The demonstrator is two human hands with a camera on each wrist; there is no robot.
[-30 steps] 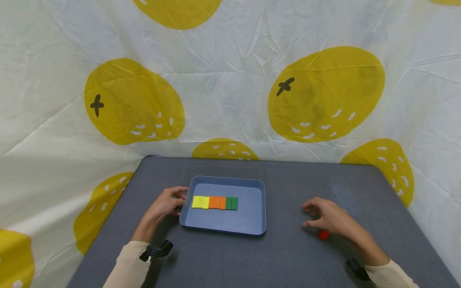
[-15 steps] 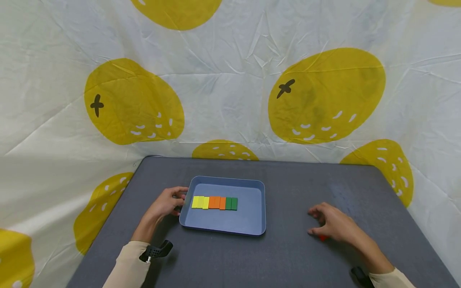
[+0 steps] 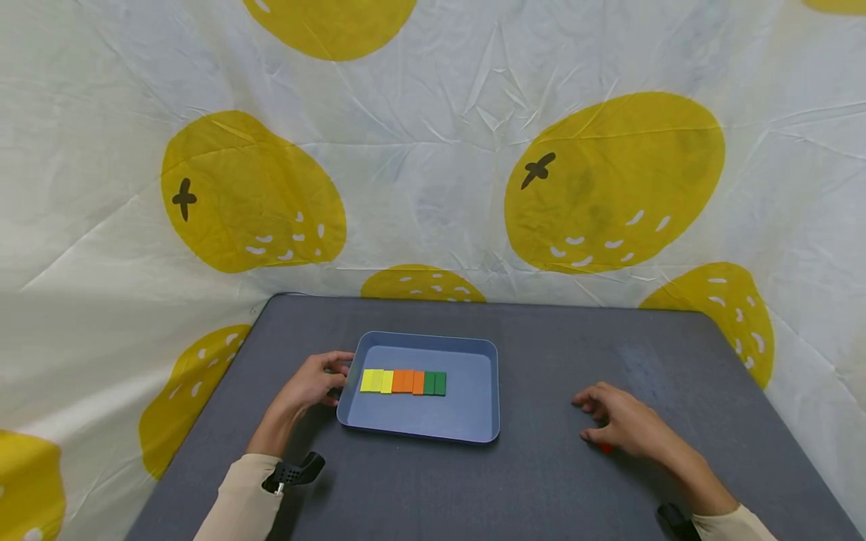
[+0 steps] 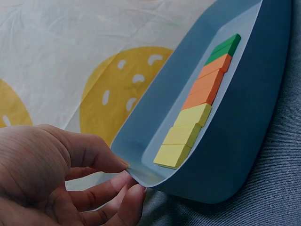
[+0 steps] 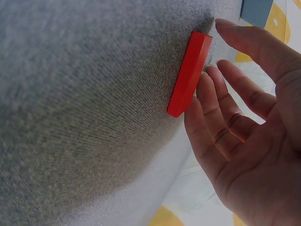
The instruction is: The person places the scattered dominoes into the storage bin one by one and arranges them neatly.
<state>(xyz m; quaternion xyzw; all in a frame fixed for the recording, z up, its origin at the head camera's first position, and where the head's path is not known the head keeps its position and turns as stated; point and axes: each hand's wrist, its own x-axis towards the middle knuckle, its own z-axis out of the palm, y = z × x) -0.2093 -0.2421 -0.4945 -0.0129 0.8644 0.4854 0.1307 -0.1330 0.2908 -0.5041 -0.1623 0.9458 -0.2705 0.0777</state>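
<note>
My left hand [image 3: 314,380] is at the left wall of a blue-grey tray [image 3: 467,421], and its fingers pinch the rim at a corner [image 4: 141,181]. Inside the tray runs a row of flat blocks: yellow blocks [image 3: 372,380], orange blocks [image 3: 404,381] and green blocks [image 3: 435,383], set side by side. To the right of the tray, my right hand [image 3: 622,421] hovers low with fingers spread and nothing between them. A red block [image 5: 190,73] lies on the cloth by its fingertips; in the head view the hand covers most of it.
Dark grey cloth covers the table [image 3: 534,481]. A white curtain with a yellow fruit print [image 3: 616,180] hangs behind the table and along its left side. Black bands [image 3: 298,470] sit on both wrists, below light sleeves.
My right hand has shifted a little right and toward the front edge, now hiding more of the red block. The left hand and the tray stay in place.
</note>
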